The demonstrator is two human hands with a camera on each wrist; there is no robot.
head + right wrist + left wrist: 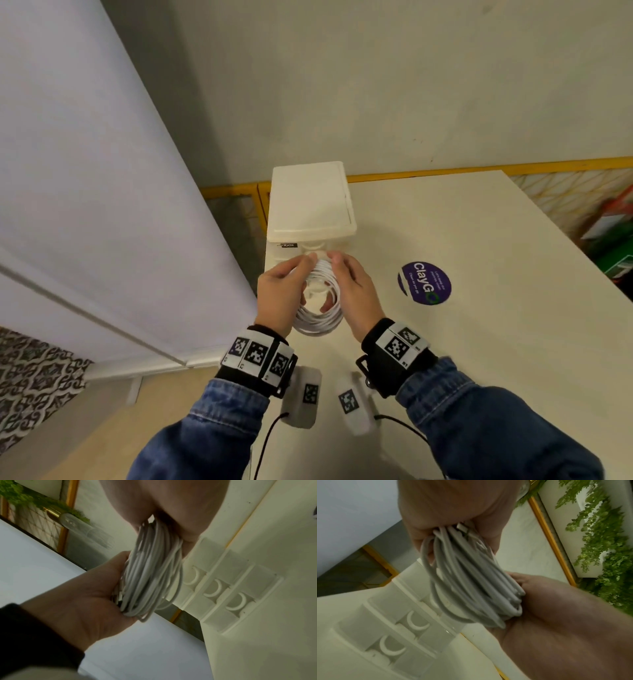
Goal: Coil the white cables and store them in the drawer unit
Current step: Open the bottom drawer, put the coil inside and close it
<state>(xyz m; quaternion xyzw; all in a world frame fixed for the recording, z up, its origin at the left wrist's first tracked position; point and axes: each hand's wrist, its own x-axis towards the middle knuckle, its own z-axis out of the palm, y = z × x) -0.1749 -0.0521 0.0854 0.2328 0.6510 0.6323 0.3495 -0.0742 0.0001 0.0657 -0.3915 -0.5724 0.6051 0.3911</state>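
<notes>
Head view first: we grip a coil of white cable [320, 301] with both hands, left hand [279, 294] and right hand [356, 298], just before the drawer unit [310, 202] on the surface [479, 342]; a purple sticker [424, 283] lies to the right. Left wrist view: drawer handles [418, 622] sit behind the coil. Right wrist view: a glass bulb [75, 523] and green plants [20, 494] hang beyond.

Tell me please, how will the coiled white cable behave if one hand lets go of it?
The coiled white cable is probably floppy: its many thin loops stay gathered only where the left hand and right hand pinch them. Released, it would likely spring loose. It seems light, hanging from fingertips in front of the drawer unit.
</notes>
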